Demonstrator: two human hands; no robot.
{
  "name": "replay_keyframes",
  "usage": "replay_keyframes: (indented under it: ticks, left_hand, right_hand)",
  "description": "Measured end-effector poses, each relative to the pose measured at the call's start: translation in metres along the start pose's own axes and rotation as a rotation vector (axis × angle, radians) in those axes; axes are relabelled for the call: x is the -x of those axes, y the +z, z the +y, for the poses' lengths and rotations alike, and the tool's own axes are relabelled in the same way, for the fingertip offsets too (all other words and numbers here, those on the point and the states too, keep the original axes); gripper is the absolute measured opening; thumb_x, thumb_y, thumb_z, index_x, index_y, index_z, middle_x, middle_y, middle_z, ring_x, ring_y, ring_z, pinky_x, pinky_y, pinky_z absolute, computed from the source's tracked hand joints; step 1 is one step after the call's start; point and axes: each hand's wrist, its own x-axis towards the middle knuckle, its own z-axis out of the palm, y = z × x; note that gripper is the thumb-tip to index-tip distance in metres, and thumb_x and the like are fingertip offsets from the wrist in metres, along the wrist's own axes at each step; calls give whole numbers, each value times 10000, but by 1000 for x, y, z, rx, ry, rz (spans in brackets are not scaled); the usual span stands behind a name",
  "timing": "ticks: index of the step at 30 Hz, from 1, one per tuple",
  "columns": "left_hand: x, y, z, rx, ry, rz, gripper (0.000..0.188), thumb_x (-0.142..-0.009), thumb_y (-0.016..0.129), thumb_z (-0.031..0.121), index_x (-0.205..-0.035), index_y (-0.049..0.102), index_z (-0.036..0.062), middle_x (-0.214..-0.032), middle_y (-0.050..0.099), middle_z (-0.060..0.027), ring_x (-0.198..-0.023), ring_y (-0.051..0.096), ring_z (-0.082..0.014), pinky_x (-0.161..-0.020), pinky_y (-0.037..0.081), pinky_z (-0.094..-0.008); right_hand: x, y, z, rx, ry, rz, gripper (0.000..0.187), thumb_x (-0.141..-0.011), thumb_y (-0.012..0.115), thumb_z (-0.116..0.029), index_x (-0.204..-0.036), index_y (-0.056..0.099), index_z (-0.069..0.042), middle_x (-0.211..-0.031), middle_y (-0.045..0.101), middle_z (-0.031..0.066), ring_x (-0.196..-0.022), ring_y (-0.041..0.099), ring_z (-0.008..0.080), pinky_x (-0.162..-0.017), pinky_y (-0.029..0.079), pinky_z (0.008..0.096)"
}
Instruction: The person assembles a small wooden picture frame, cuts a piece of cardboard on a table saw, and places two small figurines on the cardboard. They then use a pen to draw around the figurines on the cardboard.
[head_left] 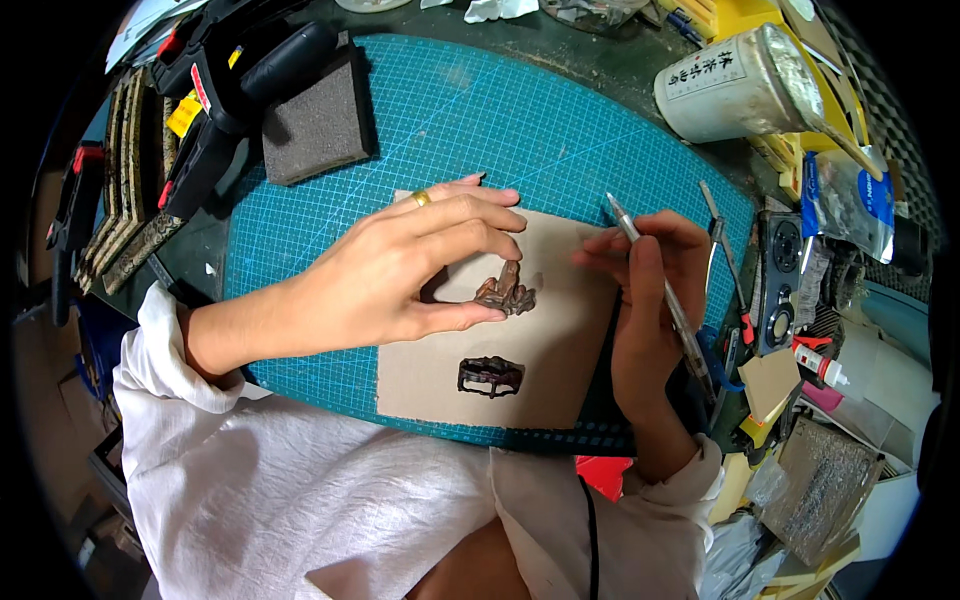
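Observation:
My left hand (430, 240), with a gold-coloured ring on one finger, reaches in from the left. Its thumb and curled index finger close on a small brown, knobbly, carved-looking piece (510, 292), held upright on a sheet of tan cardboard (430, 385). Nearer to me on the same sheet lies a small dark openwork frame-shaped piece (490, 376). My right hand (650, 290) is over the sheet's right edge, its fingers closed around a slim pen-like tool (675, 310). The tool's pale pointed tip is up and away from the brown piece.
A green gridded cutting mat (310, 235) lies under the cardboard. At its far left are a grey sanding block (320, 120) and black clamps (215, 110). A white lidded container (735, 85) stands far right. Thin metal tools (735, 265), packets and a brown board (820, 480) crowd the right.

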Motion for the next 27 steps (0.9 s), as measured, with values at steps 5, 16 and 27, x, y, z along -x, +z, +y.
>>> replay_keyframes:
  ticks: [5,16,27]
  left_hand:
    - [-2,2,0,-20,-7,11,391,-753,785,244,-1061,607,82,-1218,590,-67,-1250,514,-275,-1085,386,-452]
    - [-3,0,0,-15,2,11,467,-699,838,240,-1075,649,36,-1192,613,-107,-1242,524,-297,-1055,407,-481]
    - [-4,-5,-3,43,10,2,544,-674,858,217,-1134,640,22,-1183,618,-106,-1234,533,-293,-1054,400,-471]
  right_hand:
    - [2,-3,2,24,51,19,219,-1002,493,-165,-1136,435,-1,-967,593,113,-888,622,146,-808,497,268]
    - [-3,-10,1,-86,116,72,276,-1021,443,-235,-1149,442,9,-925,582,107,-808,598,146,-742,467,261]
    - [-2,-16,0,-140,109,62,270,-1023,425,-213,-1177,443,9,-951,580,111,-844,598,166,-800,480,299]
